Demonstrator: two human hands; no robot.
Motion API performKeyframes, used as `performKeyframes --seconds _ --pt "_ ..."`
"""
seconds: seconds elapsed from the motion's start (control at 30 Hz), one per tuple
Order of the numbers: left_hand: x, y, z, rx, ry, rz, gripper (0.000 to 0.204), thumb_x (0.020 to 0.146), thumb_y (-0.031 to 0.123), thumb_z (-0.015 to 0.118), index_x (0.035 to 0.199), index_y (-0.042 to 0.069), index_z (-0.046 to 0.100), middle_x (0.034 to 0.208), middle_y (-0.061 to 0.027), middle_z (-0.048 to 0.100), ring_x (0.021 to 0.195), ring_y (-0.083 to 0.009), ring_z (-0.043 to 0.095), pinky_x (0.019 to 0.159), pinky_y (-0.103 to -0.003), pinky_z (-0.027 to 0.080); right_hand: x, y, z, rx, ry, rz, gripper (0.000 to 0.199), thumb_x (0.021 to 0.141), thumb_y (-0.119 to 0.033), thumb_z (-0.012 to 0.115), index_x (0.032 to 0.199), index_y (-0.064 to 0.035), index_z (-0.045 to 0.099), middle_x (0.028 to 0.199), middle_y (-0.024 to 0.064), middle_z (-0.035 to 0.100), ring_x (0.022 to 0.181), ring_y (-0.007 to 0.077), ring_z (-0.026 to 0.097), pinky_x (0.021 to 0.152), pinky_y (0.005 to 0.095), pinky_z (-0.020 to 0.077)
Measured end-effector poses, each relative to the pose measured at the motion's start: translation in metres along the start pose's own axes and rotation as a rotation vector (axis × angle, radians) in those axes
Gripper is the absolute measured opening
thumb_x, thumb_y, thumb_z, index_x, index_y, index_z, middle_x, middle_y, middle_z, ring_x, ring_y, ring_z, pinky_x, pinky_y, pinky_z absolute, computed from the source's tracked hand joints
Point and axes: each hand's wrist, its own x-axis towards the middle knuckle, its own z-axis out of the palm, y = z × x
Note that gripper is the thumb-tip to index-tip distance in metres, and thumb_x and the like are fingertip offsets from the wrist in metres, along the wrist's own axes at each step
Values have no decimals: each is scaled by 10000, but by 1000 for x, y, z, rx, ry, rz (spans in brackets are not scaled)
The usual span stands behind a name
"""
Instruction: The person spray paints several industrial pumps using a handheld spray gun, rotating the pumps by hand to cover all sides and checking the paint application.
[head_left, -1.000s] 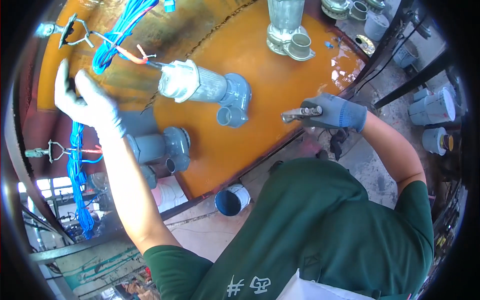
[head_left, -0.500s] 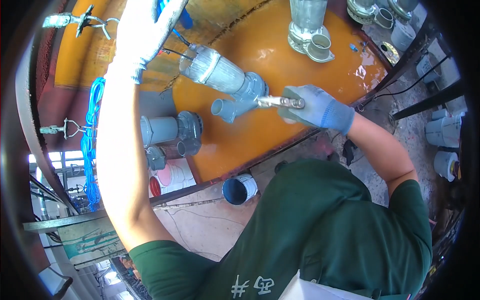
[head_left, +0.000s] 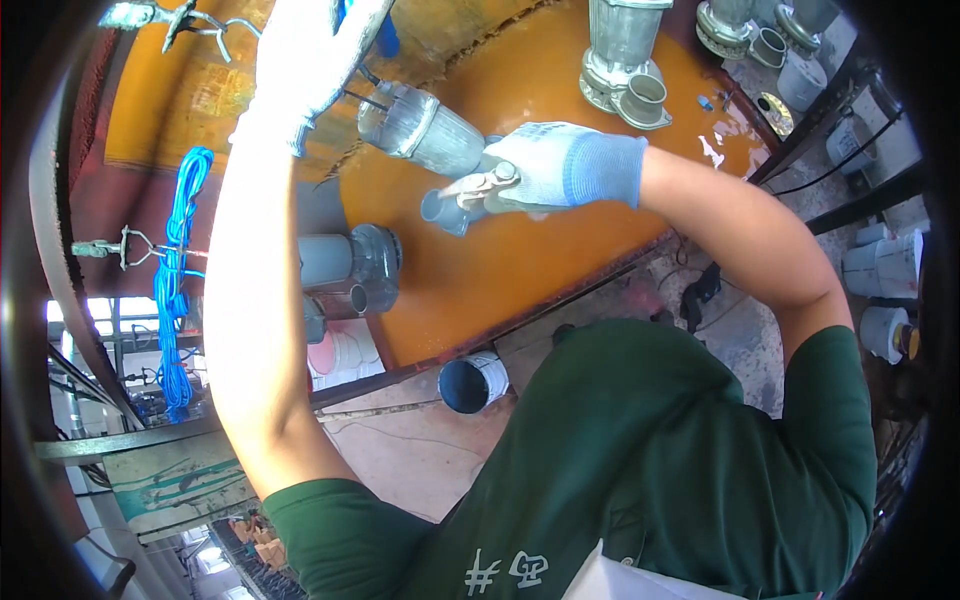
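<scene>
A grey motor pump (head_left: 425, 130) is tilted over the orange surface, its round outlet (head_left: 440, 207) toward me. In my gloved right hand (head_left: 535, 165) is a silver spray gun (head_left: 480, 185). The gun's front end points left, close to the outlet, and hand and gun hide much of the pump's lower casing. My gloved left hand (head_left: 320, 65) is raised beyond the pump's upper end, overexposed and partly cut off by the top edge. Blue cable (head_left: 388, 38) shows beside its thumb and between thumb and fingers.
Another grey pump (head_left: 375, 265) stands at left, partly behind my left arm. A larger pump (head_left: 625, 60) stands at the far right. A dark-filled bucket (head_left: 475, 382) sits on the floor before the orange surface's edge. Coiled blue cable (head_left: 178, 280) hangs at left.
My right hand has moved left with the spray gun, from right of the pump to over its lower casing. My left hand has shifted slightly right.
</scene>
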Motion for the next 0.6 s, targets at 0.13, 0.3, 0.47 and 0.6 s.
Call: performKeyframes --seconds 0.13,0.3,0.47,0.6 --pt "-3 -15 4 74 25 57 435 1039 242 640 1391 -11 608 1399 -229 619 1274 -350 611 1103 -444 482 -17 -12 -14 177 -328 161 397 972 -464 646 1142 -117 737 827 119 755 636 197 694 635 355 554" --pt "-13 -1 -13 60 28 31 422 1049 237 623 1392 -8 608 1409 -226 613 1287 -350 600 1108 -446 479 -86 35 3 249 -166 319 291 950 -322 694 1118 -84 713 776 66 735 656 141 684 601 314 538" --pt "3 7 5 30 44 13 402 1044 218 610 1373 -11 629 1348 -233 655 1226 -363 639 1060 -453 501 -155 71 24 594 633 446 283 986 -261 723 1149 -33 684 874 24 710 675 64 620 570 254 501" --pt "4 -13 -1 187 10 -8 370 1036 183 581 1334 -25 655 1269 -210 710 1168 -336 679 1044 -431 510 -175 48 35 709 711 246 297 963 -218 763 1168 -20 679 926 31 729 752 89 655 678 280 540"
